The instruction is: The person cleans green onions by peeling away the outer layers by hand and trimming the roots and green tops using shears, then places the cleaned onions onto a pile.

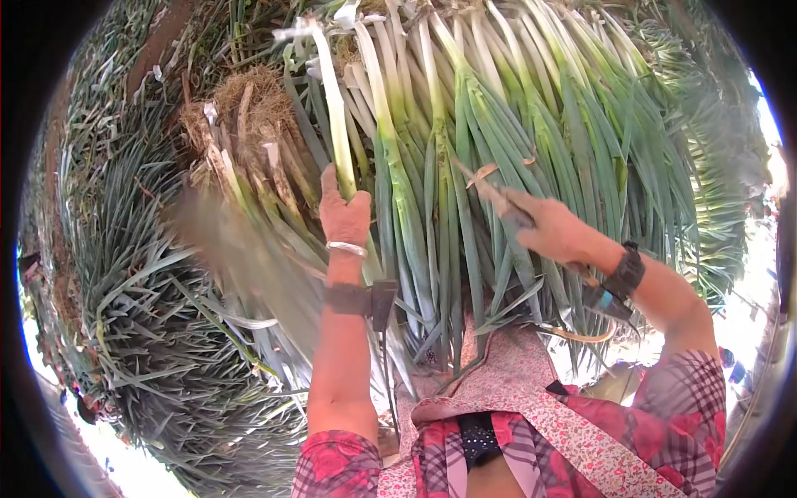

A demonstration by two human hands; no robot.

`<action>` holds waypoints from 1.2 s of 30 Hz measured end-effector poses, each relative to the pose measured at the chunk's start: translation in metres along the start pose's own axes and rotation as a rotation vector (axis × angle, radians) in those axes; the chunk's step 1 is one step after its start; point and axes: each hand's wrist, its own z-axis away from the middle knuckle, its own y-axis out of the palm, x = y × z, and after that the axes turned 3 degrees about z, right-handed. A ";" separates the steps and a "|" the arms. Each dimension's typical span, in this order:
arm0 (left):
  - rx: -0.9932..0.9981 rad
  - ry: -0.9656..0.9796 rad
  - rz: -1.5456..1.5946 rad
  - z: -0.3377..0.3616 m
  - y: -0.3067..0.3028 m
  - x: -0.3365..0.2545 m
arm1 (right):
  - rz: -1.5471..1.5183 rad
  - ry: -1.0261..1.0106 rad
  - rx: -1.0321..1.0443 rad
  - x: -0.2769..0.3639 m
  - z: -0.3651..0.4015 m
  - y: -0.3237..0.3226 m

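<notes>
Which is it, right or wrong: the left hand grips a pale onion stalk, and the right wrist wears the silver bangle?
Wrong on the wrist: the head view shows the silver bangle on the left wrist. The left hand does grip the pale onion stalk.

One left hand (345, 217), one right hand (554, 232), one knife (498, 197), many leeks (452, 116)

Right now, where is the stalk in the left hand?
In the head view, the onion stalk stands left of centre, gripped by the left hand, between the rooty clump and the bundle.
</notes>
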 end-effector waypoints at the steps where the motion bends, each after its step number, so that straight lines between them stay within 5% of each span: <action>1: -0.005 0.017 -0.009 -0.002 -0.004 0.000 | -0.027 0.043 -0.011 0.006 -0.006 -0.007; 6: -0.026 0.081 -0.040 -0.022 -0.015 -0.012 | -0.020 -0.016 -0.036 -0.001 -0.025 -0.004; 13: 0.000 0.053 -0.057 -0.032 -0.014 -0.018 | -0.055 -0.066 0.254 0.003 -0.017 -0.005; 19: 0.001 0.091 -0.119 -0.044 -0.012 -0.027 | -0.169 -0.110 0.006 0.016 -0.039 -0.009; 23: 0.036 0.064 -0.115 -0.052 -0.010 -0.036 | -0.190 -0.181 0.284 0.023 -0.042 -0.004; 27: 0.024 0.121 -0.189 -0.074 0.003 -0.022 | -0.178 -0.059 0.287 0.028 -0.040 -0.014; 29: 0.061 0.099 -0.188 -0.084 0.011 -0.014 | -0.167 -0.106 0.274 0.014 -0.044 -0.006; 31: 0.059 0.063 -0.113 -0.094 0.027 0.004 | -0.136 -0.121 -0.014 0.007 -0.053 -0.011; 36: 0.242 -0.164 -0.155 -0.099 0.066 0.041 | -0.196 -0.025 -0.004 0.007 -0.067 -0.014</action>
